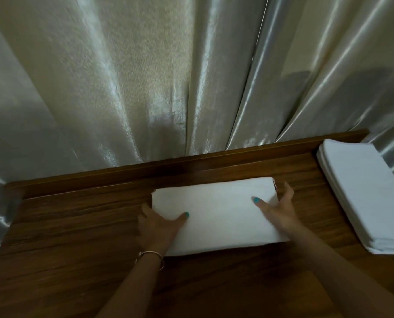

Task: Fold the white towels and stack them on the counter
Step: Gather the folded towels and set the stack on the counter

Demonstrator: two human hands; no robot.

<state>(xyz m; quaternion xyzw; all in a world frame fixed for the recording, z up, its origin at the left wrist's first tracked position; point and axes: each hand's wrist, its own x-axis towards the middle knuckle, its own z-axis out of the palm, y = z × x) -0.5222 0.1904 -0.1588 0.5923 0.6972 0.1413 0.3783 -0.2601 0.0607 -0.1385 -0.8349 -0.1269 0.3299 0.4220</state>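
Now the folded towel [216, 214] lies mid-worktop [76, 237], my left hand [159, 228] and right hand [281, 210] clasping its ends, thumbs on top. I'd lift it level, both ends together, and square it onto the stack [366, 193] at right.

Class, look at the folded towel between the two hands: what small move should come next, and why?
Probably lift the folded towel and carry it right onto the stack of towels. It already lies folded flat on the counter, the left hand and right hand hold its two ends, and the stack sits apart.
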